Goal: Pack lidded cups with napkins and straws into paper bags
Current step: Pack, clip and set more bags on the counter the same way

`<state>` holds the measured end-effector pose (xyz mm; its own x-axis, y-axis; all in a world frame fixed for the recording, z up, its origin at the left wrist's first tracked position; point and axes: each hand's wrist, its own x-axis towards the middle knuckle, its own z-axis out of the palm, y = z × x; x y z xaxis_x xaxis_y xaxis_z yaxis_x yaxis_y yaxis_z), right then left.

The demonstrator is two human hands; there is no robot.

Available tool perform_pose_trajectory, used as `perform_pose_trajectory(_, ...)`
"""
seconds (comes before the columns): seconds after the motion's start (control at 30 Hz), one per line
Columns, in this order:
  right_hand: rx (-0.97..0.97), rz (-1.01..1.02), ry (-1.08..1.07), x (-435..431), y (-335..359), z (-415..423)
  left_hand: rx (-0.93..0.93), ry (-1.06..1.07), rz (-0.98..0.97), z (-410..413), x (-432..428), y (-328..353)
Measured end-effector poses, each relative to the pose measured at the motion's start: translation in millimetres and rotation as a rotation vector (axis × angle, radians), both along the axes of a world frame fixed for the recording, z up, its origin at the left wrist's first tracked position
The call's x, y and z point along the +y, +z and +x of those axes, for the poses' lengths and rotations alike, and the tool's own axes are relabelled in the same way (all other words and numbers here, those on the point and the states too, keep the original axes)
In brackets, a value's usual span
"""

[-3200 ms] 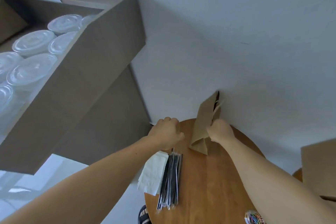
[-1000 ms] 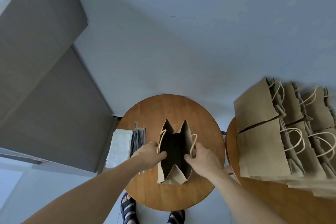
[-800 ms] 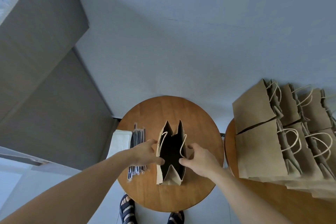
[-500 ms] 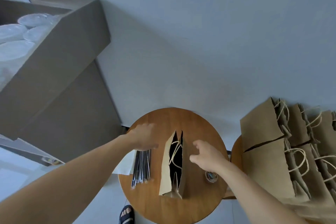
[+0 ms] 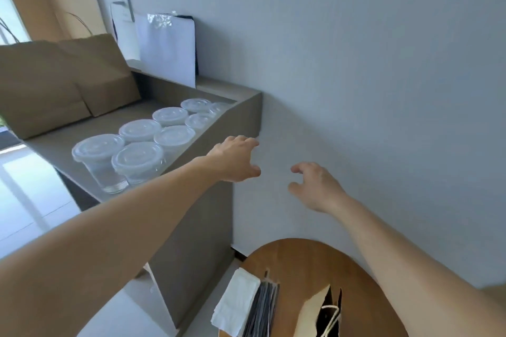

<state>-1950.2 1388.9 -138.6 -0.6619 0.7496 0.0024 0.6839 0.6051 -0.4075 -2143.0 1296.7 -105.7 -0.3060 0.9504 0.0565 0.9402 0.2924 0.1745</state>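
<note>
Several clear lidded cups [image 5: 137, 157] stand in rows on a grey sofa-like ledge [image 5: 235, 115] at the left. My left hand [image 5: 235, 159] is stretched out with spread fingers just right of the cups, empty. My right hand [image 5: 315, 185] hovers beside it in front of the wall, fingers loosely curved, empty. Below, on the round wooden table [image 5: 309, 260], an open brown paper bag [image 5: 323, 312] stands upright. White napkins [image 5: 238, 304] and a bundle of wrapped straws [image 5: 262, 309] lie to the left of the bag.
A grey wall [image 5: 356, 63] rises directly ahead. Two brown cushions [image 5: 68, 76] lean at the back of the ledge. White sheets [image 5: 167, 49] stand against the wall behind the cups. Pale floor [image 5: 24, 186] shows at the left.
Both hands let go of the bag, which stays standing open on the table. They rose toward the cups on the ledge, and the view swung up and left.
</note>
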Motion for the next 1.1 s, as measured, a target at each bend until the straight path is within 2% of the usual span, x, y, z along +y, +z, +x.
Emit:
perform_pose_trajectory(0.13,0.035,0.105,0.063,-0.9,40.2,-65.7,0.011,0.048,0.118,-57.6,-13.8,30.3)
perform_pose_trajectory(0.33,0.162,0.144,0.216,-29.4,73.5,-184.8,0.031,0.158,0.157,-177.9,-55.0,53.6)
perform_pose_trajectory(0.53,0.128,0.078,0.467,-74.7,79.9,-296.1,0.050,0.364,0.068,-289.4,-128.2,51.1)
perform_pose_trajectory(0.73,-0.065,0.009,0.711,-121.3,76.2,-367.6,-0.006,0.494,0.043,-344.9,-183.3,36.2)
perform_pose_trajectory(0.93,-0.390,0.115,0.812,-145.4,63.2,-396.6,-0.034,0.532,0.002,-366.2,-204.5,22.8)
perform_pose_trajectory(1.1,-0.331,0.199,0.839,-147.9,55.9,-402.4,-0.037,0.506,0.025,-373.6,-199.9,23.0)
